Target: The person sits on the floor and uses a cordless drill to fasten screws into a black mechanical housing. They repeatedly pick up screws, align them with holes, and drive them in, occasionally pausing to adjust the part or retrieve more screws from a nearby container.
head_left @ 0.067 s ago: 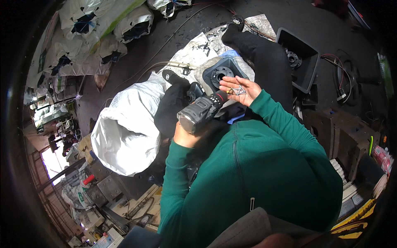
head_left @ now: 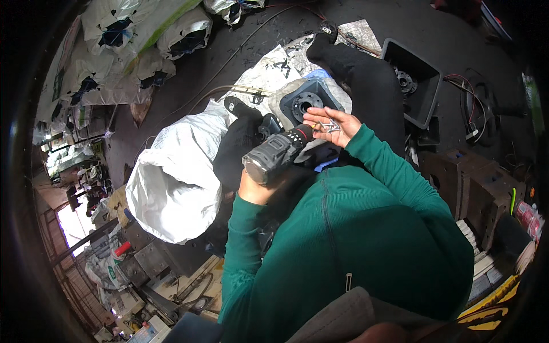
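My left hand (head_left: 254, 187) is wrapped round the grip of a black cordless drill (head_left: 270, 158). Its red-ringed chuck points toward the fingers of my right hand (head_left: 346, 129), with a small yellowish tip at the front. Palm up and fingers stretched out, my right hand carries several silver screws (head_left: 330, 126). Just beyond its fingertips, a round black flanged part (head_left: 299, 107) with a centre hole sits in a dark square plastic housing (head_left: 286, 99) between my legs. Whether the drill tip touches a screw is too small to tell.
A white woven sack (head_left: 171, 197) gapes at my left. To the right stands a dark rectangular bin (head_left: 430, 94) holding another round flanged part (head_left: 406, 83). Rusty metal blocks (head_left: 466, 177) lie below it. Filled white sacks (head_left: 94, 63) are piled at the far left, and cables cross the floor.
The drill has shifted very slightly to the left, and the screws on my right palm lie a little differently. Otherwise the scene is the same.
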The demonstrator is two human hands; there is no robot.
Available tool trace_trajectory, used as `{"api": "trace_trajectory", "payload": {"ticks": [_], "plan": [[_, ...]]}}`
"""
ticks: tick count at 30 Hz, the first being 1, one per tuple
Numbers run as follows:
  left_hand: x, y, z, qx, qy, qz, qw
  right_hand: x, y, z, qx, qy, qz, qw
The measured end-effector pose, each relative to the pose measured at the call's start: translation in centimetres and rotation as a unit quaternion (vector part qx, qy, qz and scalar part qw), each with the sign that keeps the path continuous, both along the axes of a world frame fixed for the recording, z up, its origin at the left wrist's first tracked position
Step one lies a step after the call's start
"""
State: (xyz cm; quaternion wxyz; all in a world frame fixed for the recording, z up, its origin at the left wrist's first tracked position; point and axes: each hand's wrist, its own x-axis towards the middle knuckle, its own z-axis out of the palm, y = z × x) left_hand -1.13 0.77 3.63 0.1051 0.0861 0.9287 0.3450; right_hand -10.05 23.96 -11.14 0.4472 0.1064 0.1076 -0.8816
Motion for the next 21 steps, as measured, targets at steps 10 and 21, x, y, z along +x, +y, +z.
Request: {"api": "trace_trajectory", "payload": {"ticks": [10,21], "plan": [[-1.2,-0.9,-0.2,-0.025,0.018,-0.018,0.999,-0.5,-0.9,-0.5,0.142,0.036,0.092,0.985],[-0.7,-0.3,-1.4,-0.057,-0.013,-0.009,0.998,0.4,-2.4,-3.1,0.047,-0.112,0.041,0.992]]}}
